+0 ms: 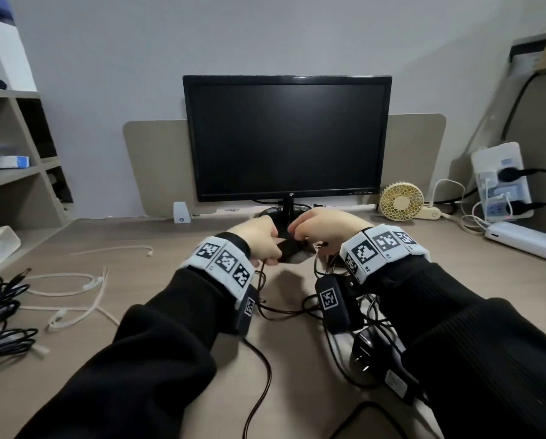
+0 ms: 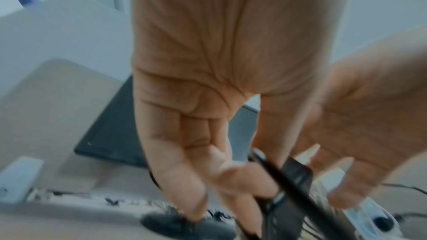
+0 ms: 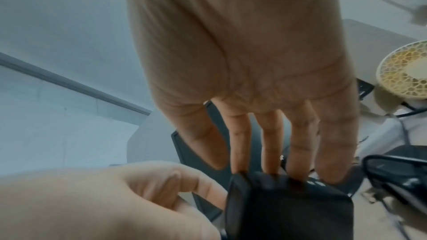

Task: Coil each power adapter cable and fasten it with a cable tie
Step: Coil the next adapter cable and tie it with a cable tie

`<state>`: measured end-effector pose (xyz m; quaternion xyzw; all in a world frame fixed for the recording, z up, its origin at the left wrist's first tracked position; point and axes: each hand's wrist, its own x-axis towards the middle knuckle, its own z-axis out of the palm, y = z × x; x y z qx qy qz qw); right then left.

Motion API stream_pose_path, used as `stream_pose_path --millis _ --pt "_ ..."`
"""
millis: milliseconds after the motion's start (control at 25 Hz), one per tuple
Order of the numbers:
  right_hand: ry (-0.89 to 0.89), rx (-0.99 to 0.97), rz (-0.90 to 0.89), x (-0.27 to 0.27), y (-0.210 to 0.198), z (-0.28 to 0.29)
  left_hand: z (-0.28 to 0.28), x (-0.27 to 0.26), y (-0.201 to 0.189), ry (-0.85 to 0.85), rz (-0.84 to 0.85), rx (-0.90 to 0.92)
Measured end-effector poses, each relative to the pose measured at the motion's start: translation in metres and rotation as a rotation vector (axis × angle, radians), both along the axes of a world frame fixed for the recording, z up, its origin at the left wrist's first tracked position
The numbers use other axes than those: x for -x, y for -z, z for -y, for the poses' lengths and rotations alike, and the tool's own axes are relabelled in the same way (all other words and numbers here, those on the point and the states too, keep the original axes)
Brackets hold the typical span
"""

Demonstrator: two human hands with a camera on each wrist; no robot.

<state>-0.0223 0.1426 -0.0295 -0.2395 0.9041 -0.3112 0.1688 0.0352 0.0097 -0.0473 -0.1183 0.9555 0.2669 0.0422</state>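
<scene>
Your left hand (image 1: 259,237) and right hand (image 1: 321,228) both clamped on black adapter (image 1: 292,253), above table (image 1: 157,274) centre, near monitor (image 1: 286,137).

black power adapter (image 1: 292,250), held above desk

A dark monitor (image 1: 287,137) is seen at the far middle of the desk (image 1: 157,236), with a cream fan (image 1: 401,201) to its right. A loaded power strip (image 1: 501,182) (white) is propped far right; shelves (image 1: 15,172) stand left.
</scene>
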Motion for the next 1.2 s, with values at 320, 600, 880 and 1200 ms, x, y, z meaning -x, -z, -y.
stream_pose_path --millis 320,600,880,1200 --pt "-0.152 0.521 -0.239 -0.02 0.006 0.054 0.063 -0.058 -0.02 -0.107 -0.603 -0.212" --pt "-0.073 0.643 -0.072 -0.013 0.012 0.057 0.104 -0.075 -0.024 -0.179 -0.588 -0.207" --pt "-0.357 0.219 -0.049 -0.017 0.021 0.066 0.093 -0.07 -0.026 -0.195 -0.868 -0.32" --pt "-0.489 0.473 0.021 -0.031 0.028 0.087 0.085 -0.069 -0.025 -0.144 -0.914 -0.233"
